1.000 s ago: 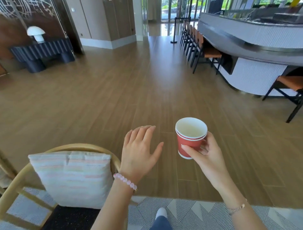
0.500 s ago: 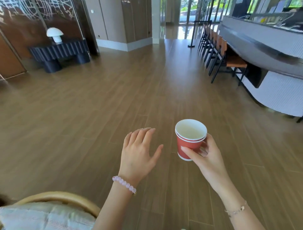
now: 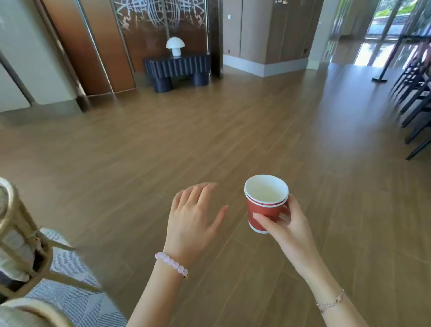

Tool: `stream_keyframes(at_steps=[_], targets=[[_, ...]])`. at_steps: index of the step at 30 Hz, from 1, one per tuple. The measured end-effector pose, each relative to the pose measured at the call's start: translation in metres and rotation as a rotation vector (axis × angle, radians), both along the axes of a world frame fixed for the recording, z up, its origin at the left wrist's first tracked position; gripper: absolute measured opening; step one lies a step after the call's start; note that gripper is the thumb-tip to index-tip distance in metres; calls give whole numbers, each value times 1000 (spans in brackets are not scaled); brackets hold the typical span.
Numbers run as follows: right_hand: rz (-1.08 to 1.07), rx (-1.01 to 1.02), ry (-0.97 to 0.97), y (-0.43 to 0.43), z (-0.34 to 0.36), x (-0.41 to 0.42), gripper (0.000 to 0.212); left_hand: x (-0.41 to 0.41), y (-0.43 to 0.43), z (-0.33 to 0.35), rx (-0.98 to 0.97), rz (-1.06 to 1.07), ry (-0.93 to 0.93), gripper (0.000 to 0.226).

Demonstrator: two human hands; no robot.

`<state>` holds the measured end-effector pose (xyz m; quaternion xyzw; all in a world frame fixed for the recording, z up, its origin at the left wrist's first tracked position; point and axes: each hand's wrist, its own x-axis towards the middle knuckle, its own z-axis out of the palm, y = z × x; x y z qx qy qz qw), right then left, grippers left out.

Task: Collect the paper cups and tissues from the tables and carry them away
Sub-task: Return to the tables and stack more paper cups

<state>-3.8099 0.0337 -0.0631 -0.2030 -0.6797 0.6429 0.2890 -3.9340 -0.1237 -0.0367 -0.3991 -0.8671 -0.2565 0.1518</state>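
Paper cups (image 3: 263,210) held upright in the right hand (image 3: 290,230) above the wooden floor (image 3: 210,140).
Two red cups sit nested, thumb across the near side, fingers curled round the far side. The left hand (image 3: 191,224) hovers just left of that thumb, palm down, fingers straight and slightly spread.

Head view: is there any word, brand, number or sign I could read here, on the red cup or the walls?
No text here is readable.
The red cup: no print shows on its visible side; the right hand covers part.
The small sign high on the tan wall: white marks, too small and blurred to read.
The dark wall panel: white line pattern, not letters.
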Motion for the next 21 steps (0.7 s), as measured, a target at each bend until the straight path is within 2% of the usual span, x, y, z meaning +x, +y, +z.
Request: stream_keyframes(at_steps=[8,14,21], targets=[[244,-4,-50,51,1,-126,60,-82,25,-7,0,249,-20,52],[407,2,-61,48,-8,-236,55,-165,12,-20,19,429,-25,52],[515,18,-66,25,-7,-394,59,-302,-15,-18,35,539,-18,50]])
